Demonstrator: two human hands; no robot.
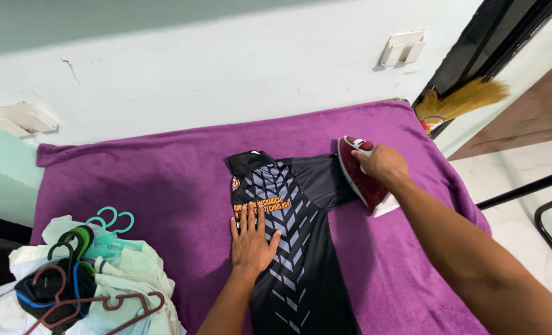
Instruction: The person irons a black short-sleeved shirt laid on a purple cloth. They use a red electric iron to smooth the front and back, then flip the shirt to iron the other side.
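The left hand (251, 242) lies flat and open on the black sports shirt (288, 248), pressing it onto the purple blanket (133, 186). The right hand (383, 164) grips the red iron (360, 174) at the sleeve. The shirt looks soft, light and slippery; the iron looks heavy, best held by its handle.

No pkgs, signs, screens; only orange print patch (261, 208) on shirt (301, 260) chest.

Before you, a pale white wall (226, 68) carries two small white wall fittings (402, 48) — one up high, one at the left edge. A table draped in purple cloth (133, 180) meets that wall. To your right, a dark door frame (487, 43), a straw broom (462, 99) leaning there, and glossy marble floor (512, 180) — evenly lit.
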